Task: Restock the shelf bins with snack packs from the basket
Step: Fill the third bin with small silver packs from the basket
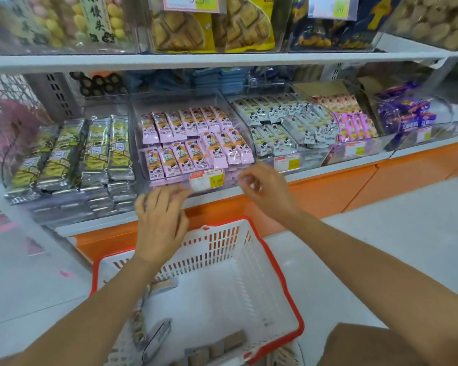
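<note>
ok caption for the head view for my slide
Left hand and right hand reach to the front of the pink snack bin, above a nearly empty red-rimmed basket.

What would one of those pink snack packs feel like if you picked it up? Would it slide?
The pink snack packs look small and flat, so one is probably light. Their shiny wrappers suggest they may feel slippery and crinkle. They lean in overlapping rows, so pushing one would likely shift its neighbours.

A pale floor (394, 233) runs up to an orange base panel (328, 191). A grey perforated upright (56, 96) stands at back left, near pink netting (13, 128). A small pink mark (65, 273) lies on the floor at left.
</note>
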